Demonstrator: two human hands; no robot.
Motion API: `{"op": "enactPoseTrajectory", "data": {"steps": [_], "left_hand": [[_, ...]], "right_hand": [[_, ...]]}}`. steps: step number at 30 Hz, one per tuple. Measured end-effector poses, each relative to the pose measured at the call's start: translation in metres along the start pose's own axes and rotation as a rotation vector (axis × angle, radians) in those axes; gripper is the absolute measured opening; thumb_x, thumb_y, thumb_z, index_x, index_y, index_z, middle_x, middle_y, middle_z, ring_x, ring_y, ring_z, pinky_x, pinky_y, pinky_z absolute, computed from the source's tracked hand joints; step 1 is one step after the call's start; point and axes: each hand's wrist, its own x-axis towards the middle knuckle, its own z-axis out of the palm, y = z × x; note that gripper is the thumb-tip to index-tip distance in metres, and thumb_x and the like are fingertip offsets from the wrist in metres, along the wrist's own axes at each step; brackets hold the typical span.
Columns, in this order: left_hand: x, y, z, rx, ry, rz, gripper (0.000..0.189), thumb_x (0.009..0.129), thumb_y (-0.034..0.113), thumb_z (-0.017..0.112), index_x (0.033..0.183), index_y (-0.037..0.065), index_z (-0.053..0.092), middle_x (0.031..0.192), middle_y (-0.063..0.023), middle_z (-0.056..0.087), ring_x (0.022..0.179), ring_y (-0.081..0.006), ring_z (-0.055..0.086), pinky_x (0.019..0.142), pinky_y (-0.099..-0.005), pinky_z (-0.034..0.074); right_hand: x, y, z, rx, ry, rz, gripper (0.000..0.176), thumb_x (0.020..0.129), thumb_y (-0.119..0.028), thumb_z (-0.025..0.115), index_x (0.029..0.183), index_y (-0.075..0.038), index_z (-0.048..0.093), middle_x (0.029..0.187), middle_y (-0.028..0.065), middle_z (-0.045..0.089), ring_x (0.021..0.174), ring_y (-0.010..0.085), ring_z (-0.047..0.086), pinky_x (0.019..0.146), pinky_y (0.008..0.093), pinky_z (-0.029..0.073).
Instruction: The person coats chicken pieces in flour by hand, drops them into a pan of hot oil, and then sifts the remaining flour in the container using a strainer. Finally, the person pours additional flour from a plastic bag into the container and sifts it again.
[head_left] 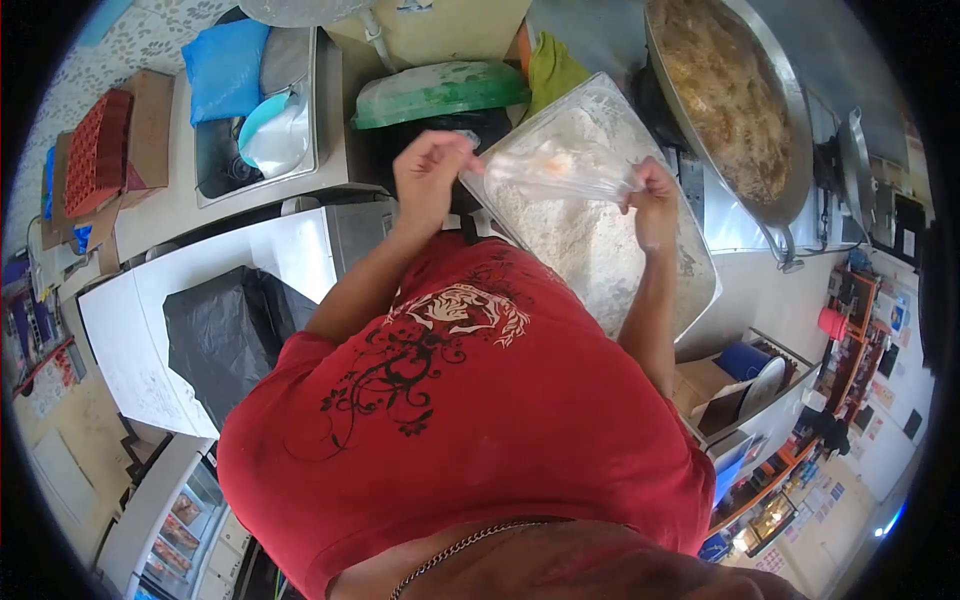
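A clear plastic bag (565, 172) with something pale and orange-tinted inside is stretched between my two hands. My left hand (433, 168) pinches its left end, near the tray's upper left edge. At the right end, my right hand (652, 192) grips the bunched plastic. Below the bag lies a large white tray (700, 262) holding white flour (590, 250), heaped and uneven. What exactly is in the bag is too blurred to tell.
A large pan (735, 100) of bubbling brown oil stands right of the tray. Beyond my left hand are a green lid (440, 95) and a green cloth (553, 75). A sink (205, 185) with bowls and a black plastic bag (225, 330) are at left.
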Motion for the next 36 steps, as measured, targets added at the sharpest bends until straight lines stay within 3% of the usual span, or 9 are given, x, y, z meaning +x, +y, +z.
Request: {"op": "enactPoseTrajectory", "data": {"steps": [2, 9, 15, 22, 25, 27, 30, 32, 36], "left_hand": [[0.012, 0.01, -0.003, 0.145, 0.108, 0.046, 0.011, 0.09, 0.0, 0.064, 0.101, -0.001, 0.063, 0.084, -0.0021, 0.066, 0.072, -0.0076, 0.06, 0.07, -0.0227, 0.05], [0.012, 0.017, 0.054, 0.647, -0.581, 0.322, 0.061, 0.074, 0.008, 0.079, 0.13, 0.009, 0.055, 0.129, -0.0118, 0.048, 0.107, -0.0255, 0.057, 0.089, -0.0338, 0.051], [0.002, -0.002, 0.07, 0.567, -0.662, 0.214, 0.052, 0.073, 0.005, 0.076, 0.122, 0.005, 0.058, 0.116, -0.016, 0.059, 0.103, -0.0267, 0.061, 0.088, -0.0349, 0.052], [0.023, -0.007, -0.043, 0.173, 0.227, 0.165, 0.028, 0.087, 0.004, 0.063, 0.114, 0.0, 0.059, 0.106, -0.0098, 0.067, 0.098, -0.018, 0.064, 0.084, -0.0324, 0.053], [0.011, -0.078, -0.09, 0.171, 0.347, 0.036, 0.024, 0.09, 0.006, 0.061, 0.113, 0.001, 0.058, 0.106, -0.0102, 0.066, 0.098, -0.0181, 0.064, 0.084, -0.0324, 0.053], [0.007, -0.134, -0.105, 0.453, 0.299, 0.06, 0.029, 0.086, 0.011, 0.067, 0.111, 0.001, 0.057, 0.107, -0.0129, 0.065, 0.098, -0.0228, 0.064, 0.086, -0.035, 0.052], [0.029, -0.207, -0.114, 0.491, 0.144, -0.231, 0.075, 0.078, 0.027, 0.075, 0.137, -0.006, 0.042, 0.136, -0.0235, 0.051, 0.127, -0.0359, 0.05, 0.105, -0.0427, 0.04], [0.03, -0.22, -0.113, 0.956, 0.355, -0.364, 0.077, 0.078, 0.03, 0.073, 0.139, -0.005, 0.041, 0.134, -0.0258, 0.053, 0.126, -0.039, 0.051, 0.106, -0.0416, 0.04], [0.025, -0.165, -0.143, 0.937, -0.115, -0.37, 0.043, 0.086, 0.02, 0.066, 0.123, 0.0, 0.057, 0.101, -0.0177, 0.068, 0.097, -0.0277, 0.065, 0.088, -0.0353, 0.049]], "right_hand": [[-0.004, -0.016, -0.007, -0.068, 0.007, 0.034, 0.021, 0.072, 0.014, 0.041, 0.077, -0.006, 0.047, 0.069, 0.0027, 0.051, 0.059, 0.0102, 0.048, 0.052, 0.025, 0.04], [-0.008, -0.061, 0.016, -0.189, -0.192, 0.193, 0.028, 0.075, 0.014, 0.044, 0.096, -0.001, 0.055, 0.077, 0.0022, 0.055, 0.071, 0.0106, 0.054, 0.066, 0.0246, 0.044], [-0.022, -0.097, 0.048, -0.095, -0.346, 0.088, 0.038, 0.09, 0.002, 0.055, 0.128, 0.001, 0.053, 0.104, 0.0072, 0.062, 0.098, 0.0158, 0.059, 0.085, 0.0291, 0.047], [-0.053, -0.091, -0.009, -0.148, -0.06, 0.019, 0.041, 0.093, -0.013, 0.06, 0.131, 0.001, 0.05, 0.104, 0.0084, 0.061, 0.098, 0.019, 0.058, 0.086, 0.0324, 0.045], [-0.065, -0.081, -0.017, -0.179, -0.066, 0.086, 0.039, 0.094, -0.012, 0.059, 0.13, 0.001, 0.051, 0.102, 0.0082, 0.062, 0.095, 0.0186, 0.058, 0.084, 0.0313, 0.045], [-0.068, -0.077, -0.019, -0.242, -0.088, 0.125, 0.039, 0.094, -0.012, 0.059, 0.13, 0.0, 0.051, 0.101, 0.008, 0.061, 0.095, 0.0186, 0.059, 0.084, 0.0309, 0.045], [-0.071, -0.075, -0.013, -0.309, -0.074, 0.168, 0.037, 0.095, -0.011, 0.057, 0.13, -0.001, 0.052, 0.101, 0.0077, 0.061, 0.094, 0.0183, 0.059, 0.084, 0.0302, 0.045], [-0.07, -0.087, -0.01, -0.375, -0.054, 0.185, 0.036, 0.095, -0.011, 0.056, 0.13, -0.001, 0.052, 0.101, 0.0076, 0.06, 0.093, 0.018, 0.059, 0.083, 0.0304, 0.046], [-0.082, -0.086, -0.029, -0.419, 0.034, 0.169, 0.034, 0.097, -0.011, 0.054, 0.13, -0.001, 0.053, 0.102, 0.0069, 0.06, 0.092, 0.0173, 0.059, 0.083, 0.031, 0.046]]}}
